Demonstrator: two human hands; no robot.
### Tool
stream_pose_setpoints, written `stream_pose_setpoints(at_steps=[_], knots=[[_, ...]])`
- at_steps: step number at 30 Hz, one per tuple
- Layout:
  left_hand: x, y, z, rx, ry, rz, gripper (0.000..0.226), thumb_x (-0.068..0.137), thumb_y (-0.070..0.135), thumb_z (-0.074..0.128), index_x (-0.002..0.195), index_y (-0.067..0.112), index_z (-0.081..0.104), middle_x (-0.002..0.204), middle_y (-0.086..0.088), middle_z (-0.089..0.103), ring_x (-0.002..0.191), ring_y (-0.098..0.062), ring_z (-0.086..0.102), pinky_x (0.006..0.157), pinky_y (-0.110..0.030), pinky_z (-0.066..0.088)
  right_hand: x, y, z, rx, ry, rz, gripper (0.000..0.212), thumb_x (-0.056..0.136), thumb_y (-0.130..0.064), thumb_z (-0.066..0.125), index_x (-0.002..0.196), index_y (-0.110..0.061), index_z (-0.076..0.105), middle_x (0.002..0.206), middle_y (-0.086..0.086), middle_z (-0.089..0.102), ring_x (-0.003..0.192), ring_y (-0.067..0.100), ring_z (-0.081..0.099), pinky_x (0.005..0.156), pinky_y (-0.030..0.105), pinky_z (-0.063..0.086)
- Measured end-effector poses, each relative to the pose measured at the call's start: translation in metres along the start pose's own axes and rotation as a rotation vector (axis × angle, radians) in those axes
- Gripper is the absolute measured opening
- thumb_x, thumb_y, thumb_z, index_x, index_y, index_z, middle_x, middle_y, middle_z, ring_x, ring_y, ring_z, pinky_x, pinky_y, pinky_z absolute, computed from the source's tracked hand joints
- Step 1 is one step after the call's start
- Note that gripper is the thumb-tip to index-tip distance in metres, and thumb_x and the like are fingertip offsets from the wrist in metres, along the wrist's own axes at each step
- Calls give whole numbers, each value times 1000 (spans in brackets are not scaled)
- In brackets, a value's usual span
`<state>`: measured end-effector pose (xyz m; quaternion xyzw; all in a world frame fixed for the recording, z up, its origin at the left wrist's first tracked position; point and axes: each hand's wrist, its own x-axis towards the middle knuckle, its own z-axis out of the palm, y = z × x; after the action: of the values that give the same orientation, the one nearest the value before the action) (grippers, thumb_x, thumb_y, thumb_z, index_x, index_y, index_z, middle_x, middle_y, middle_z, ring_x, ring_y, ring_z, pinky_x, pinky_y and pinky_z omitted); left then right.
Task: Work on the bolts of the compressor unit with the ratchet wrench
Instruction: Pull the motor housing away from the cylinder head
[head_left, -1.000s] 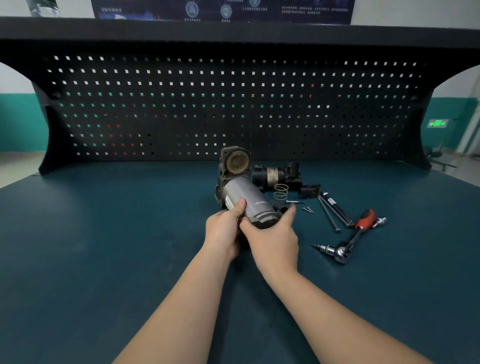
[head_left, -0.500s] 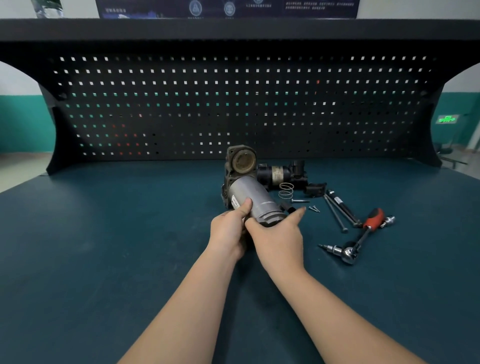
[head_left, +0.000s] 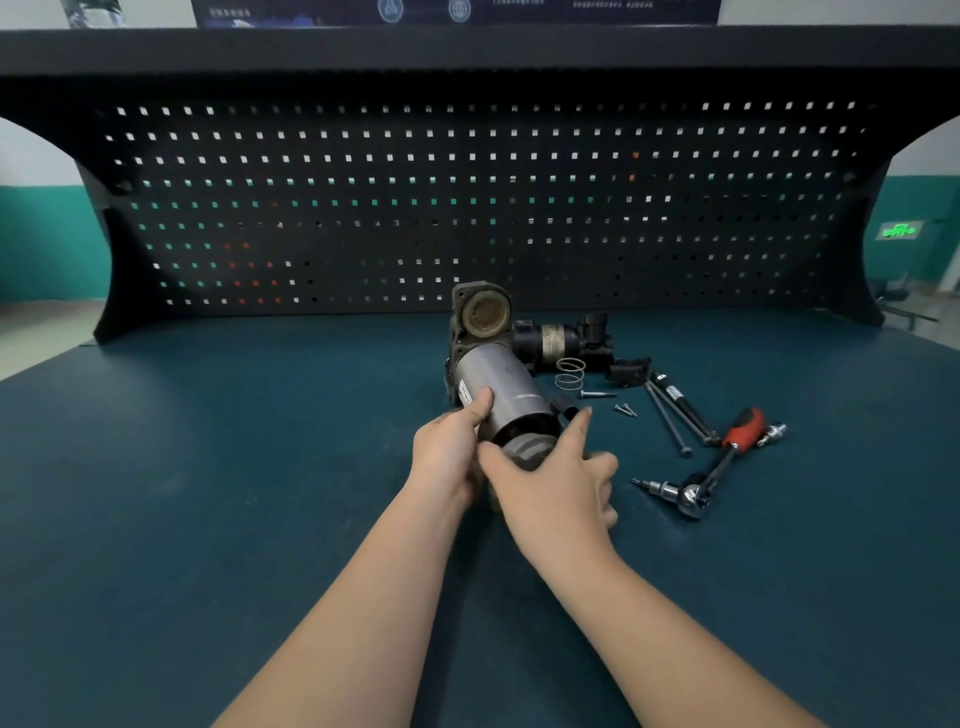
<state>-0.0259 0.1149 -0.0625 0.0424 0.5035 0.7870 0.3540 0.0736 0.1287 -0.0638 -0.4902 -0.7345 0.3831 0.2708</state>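
The compressor unit (head_left: 498, 382), a grey motor cylinder on a dark housing with a round opening, lies mid-table. My left hand (head_left: 449, 454) grips the cylinder's near end from the left, thumb on top. My right hand (head_left: 558, 486) covers the cylinder's end cap, index finger stretched up along its right side. The ratchet wrench (head_left: 719, 462), red-handled with a socket and bit at its head, lies on the table to the right, untouched. Two long bolts (head_left: 675, 410) lie beside it.
Behind the unit sit a black cylindrical part (head_left: 558, 340), a wire spring (head_left: 570, 373), a screw (head_left: 597, 395) and two small screws (head_left: 626, 410). A black pegboard (head_left: 467, 197) rises at the back of the blue-green table (head_left: 208, 467).
My right hand has slid off the cylinder's right side toward its end cap, its lower fingers spreading to the right. The left hand keeps its grip.
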Motion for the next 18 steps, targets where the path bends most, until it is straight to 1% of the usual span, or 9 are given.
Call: stream_pose_setpoints(at_steps=[2,5,7,8,10,11,13,15,18], knots=[[0,-1,-2,3,-27,-7,46,80,20,74,113,-8,60,108,-26,66,97,-41,65,83,-54,54,-2,-1,0,13,38,-13,112,67,-70,63,151,-26,4,126,8,34,120,33,43,104,45,30],[1,-4,2,49,-32,94,42,85,22,68,120,1,58,103,-19,69,92,-34,68,82,-46,55,5,-1,-13,123,76,10,105,66,-67,67,145,-17,21,127,11,42,114,33,51,96,41,41],[2,-7,6,245,-21,260,53,88,29,63,135,10,46,124,-11,61,109,-25,61,96,-39,48,14,0,-31,293,50,92,86,70,-63,66,134,-11,39,118,11,53,104,29,57,84,32,43],[1,-9,8,379,-25,346,60,88,35,61,140,15,38,138,-7,50,121,-20,52,102,-33,40,21,-1,-44,451,24,158,71,75,-61,62,124,-11,49,109,8,58,96,26,59,79,32,44],[-4,-13,10,610,-67,448,74,84,49,60,146,30,26,152,-1,26,135,-16,33,101,-24,28,39,0,-75,869,-61,334,45,84,-57,48,100,-16,59,95,9,65,84,29,65,70,36,48],[-5,-16,10,693,-98,456,79,80,54,62,146,37,22,154,1,17,138,-16,28,98,-23,26,48,2,-90,1073,-103,392,43,88,-54,41,96,-16,59,93,14,66,80,34,68,67,40,50],[-8,-21,10,802,-146,471,87,74,58,66,145,45,18,155,6,1,140,-16,19,97,-21,22,69,9,-116,1342,-131,417,46,95,-48,37,102,-8,57,97,26,63,80,43,66,62,52,52],[-8,-25,8,852,-154,520,89,72,54,71,143,47,20,155,8,-6,141,-12,14,98,-18,18,90,13,-130,1372,-112,392,38,96,-42,46,101,-4,51,99,28,60,83,45,61,59,60,52],[-6,-26,5,893,-119,608,82,74,43,74,141,47,27,155,7,0,137,-13,24,95,-15,23,122,13,-126,1120,-93,326,23,98,-30,47,93,-8,46,95,24,60,79,40,65,51,51,55]])
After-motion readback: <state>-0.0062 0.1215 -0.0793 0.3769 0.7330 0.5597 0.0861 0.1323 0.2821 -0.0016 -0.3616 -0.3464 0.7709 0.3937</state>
